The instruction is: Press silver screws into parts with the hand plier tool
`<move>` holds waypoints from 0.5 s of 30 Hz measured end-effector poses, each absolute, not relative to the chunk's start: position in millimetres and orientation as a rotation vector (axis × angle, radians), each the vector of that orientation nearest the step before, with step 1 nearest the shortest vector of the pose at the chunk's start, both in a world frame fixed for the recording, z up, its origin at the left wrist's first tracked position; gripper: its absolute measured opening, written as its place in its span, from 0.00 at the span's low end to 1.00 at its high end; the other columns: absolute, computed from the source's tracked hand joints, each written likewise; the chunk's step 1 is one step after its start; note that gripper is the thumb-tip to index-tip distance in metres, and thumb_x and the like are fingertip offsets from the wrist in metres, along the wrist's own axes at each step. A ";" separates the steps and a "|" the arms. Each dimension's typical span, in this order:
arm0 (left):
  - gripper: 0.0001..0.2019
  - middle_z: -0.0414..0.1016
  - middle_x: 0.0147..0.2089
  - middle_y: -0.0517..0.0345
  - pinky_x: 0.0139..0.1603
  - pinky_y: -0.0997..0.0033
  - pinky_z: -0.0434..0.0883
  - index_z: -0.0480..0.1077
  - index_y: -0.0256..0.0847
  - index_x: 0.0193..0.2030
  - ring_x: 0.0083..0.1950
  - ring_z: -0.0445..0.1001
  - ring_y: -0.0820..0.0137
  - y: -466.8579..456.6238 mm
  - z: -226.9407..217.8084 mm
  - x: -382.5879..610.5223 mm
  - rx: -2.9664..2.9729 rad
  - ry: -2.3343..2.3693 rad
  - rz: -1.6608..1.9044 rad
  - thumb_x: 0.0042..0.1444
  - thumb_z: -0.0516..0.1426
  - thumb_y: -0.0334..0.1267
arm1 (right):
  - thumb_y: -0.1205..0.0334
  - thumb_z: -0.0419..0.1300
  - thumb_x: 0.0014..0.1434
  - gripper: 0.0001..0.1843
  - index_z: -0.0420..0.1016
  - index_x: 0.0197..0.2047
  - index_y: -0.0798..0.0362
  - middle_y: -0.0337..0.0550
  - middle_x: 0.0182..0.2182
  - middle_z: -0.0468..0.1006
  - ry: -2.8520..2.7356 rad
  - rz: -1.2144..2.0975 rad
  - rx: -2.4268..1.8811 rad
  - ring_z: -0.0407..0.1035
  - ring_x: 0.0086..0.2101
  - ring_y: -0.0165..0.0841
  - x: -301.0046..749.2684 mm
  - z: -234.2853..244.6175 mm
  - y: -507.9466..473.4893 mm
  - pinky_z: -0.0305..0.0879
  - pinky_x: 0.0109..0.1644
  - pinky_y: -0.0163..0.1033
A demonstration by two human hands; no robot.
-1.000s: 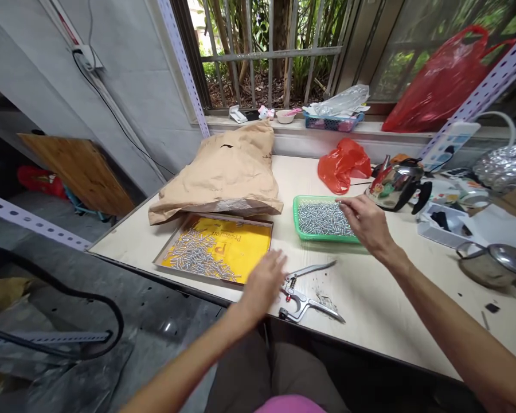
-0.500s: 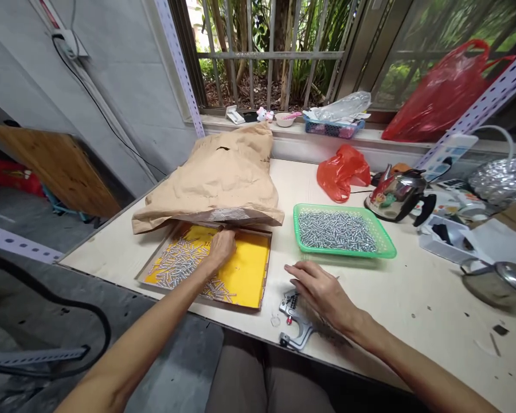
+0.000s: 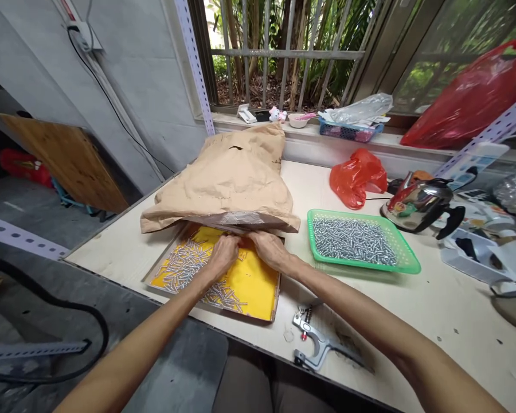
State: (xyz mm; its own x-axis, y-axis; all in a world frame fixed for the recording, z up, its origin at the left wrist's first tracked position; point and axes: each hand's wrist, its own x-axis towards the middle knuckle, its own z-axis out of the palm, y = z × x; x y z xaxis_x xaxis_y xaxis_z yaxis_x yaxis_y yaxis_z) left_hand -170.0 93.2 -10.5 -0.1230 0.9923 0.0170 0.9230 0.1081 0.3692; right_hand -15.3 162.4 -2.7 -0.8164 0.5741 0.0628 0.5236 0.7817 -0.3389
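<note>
Both my hands meet over the yellow tray (image 3: 253, 287), at the open mouth of the brown paper sack (image 3: 232, 178) that lies across its far end. My left hand (image 3: 222, 256) is curled, its fingertips hidden beside the sack's edge. My right hand (image 3: 269, 248) also has bent fingers, reaching under the sack's mouth. What either hand holds is hidden. Several small silver metal pieces (image 3: 184, 267) lie scattered on the tray's left side. A green basket (image 3: 406, 264) full of the same silver pieces stands to the right.
Metal hand pliers (image 3: 316, 344) lie near the table's front edge. A red plastic bag (image 3: 356, 178), a steel kettle (image 3: 419, 201) and white trays (image 3: 468, 252) crowd the back right. A windowsill with a small blue basket (image 3: 348, 131) runs behind. A black cable (image 3: 69, 321) loops on the floor at left.
My right hand left the pliers and moved left to the sack's mouth, joining the left hand over the yellow tray. The view shifted slightly left.
</note>
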 end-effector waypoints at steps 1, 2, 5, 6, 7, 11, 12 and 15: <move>0.20 0.81 0.40 0.53 0.49 0.69 0.70 0.78 0.39 0.40 0.43 0.77 0.66 92.5 -6.5 -170.0 1.877 2.115 0.475 0.51 0.47 0.24 | 0.71 0.45 0.64 0.18 0.71 0.51 0.54 0.48 0.43 0.76 -2.825 0.467 -0.863 0.70 0.43 0.36 -19.5 -4.6 163.0 0.64 0.46 0.38; 0.20 0.81 0.39 0.55 0.49 0.69 0.70 0.78 0.40 0.39 0.43 0.77 0.67 91.0 -1.8 -171.2 1.846 2.096 0.532 0.51 0.46 0.24 | 0.71 0.46 0.64 0.17 0.71 0.50 0.55 0.47 0.42 0.76 -2.833 0.469 -0.837 0.70 0.43 0.36 -22.6 -6.4 162.7 0.64 0.46 0.38; 0.19 0.80 0.40 0.56 0.50 0.67 0.70 0.78 0.40 0.38 0.43 0.77 0.66 83.0 10.6 -182.9 1.763 2.166 0.696 0.52 0.46 0.26 | 0.72 0.47 0.64 0.17 0.70 0.51 0.55 0.47 0.43 0.75 -2.844 0.469 -0.729 0.68 0.44 0.35 -28.7 -9.9 158.2 0.62 0.47 0.37; 0.19 0.80 0.41 0.55 0.51 0.66 0.70 0.78 0.39 0.38 0.44 0.77 0.65 79.7 12.5 -188.6 1.740 2.209 0.723 0.52 0.46 0.27 | 0.72 0.46 0.64 0.17 0.70 0.52 0.55 0.47 0.44 0.74 -2.857 0.465 -0.713 0.67 0.44 0.35 -30.1 -10.4 156.3 0.62 0.48 0.37; 0.18 0.80 0.41 0.54 0.51 0.65 0.70 0.78 0.38 0.38 0.44 0.76 0.65 76.2 13.0 -194.3 1.722 2.236 0.733 0.52 0.47 0.28 | 0.71 0.46 0.65 0.17 0.70 0.52 0.55 0.48 0.43 0.74 -2.877 0.464 -0.707 0.67 0.44 0.34 -31.5 -10.8 154.4 0.62 0.48 0.37; 0.17 0.79 0.43 0.52 0.50 0.65 0.69 0.77 0.37 0.40 0.45 0.75 0.64 60.9 2.6 -209.9 1.758 2.244 0.673 0.54 0.48 0.29 | 0.59 0.48 0.68 0.15 0.73 0.49 0.55 0.49 0.42 0.72 -2.951 0.464 -0.683 0.66 0.42 0.36 -36.2 -13.9 148.1 0.62 0.46 0.39; 0.16 0.79 0.42 0.52 0.50 0.65 0.69 0.77 0.38 0.41 0.45 0.75 0.64 57.0 -1.0 -210.8 1.801 2.235 0.640 0.54 0.48 0.29 | 0.56 0.50 0.68 0.16 0.73 0.48 0.55 0.49 0.42 0.72 -2.958 0.455 -0.671 0.66 0.42 0.36 -37.0 -15.5 146.7 0.61 0.46 0.39; 0.14 0.77 0.40 0.52 0.47 0.63 0.68 0.77 0.40 0.43 0.43 0.71 0.63 46.6 -8.3 -207.4 2.006 2.185 0.503 0.57 0.50 0.32 | 0.59 0.53 0.66 0.12 0.74 0.43 0.55 0.49 0.41 0.71 -2.979 0.407 -0.659 0.65 0.43 0.37 -37.8 -20.8 142.4 0.60 0.45 0.39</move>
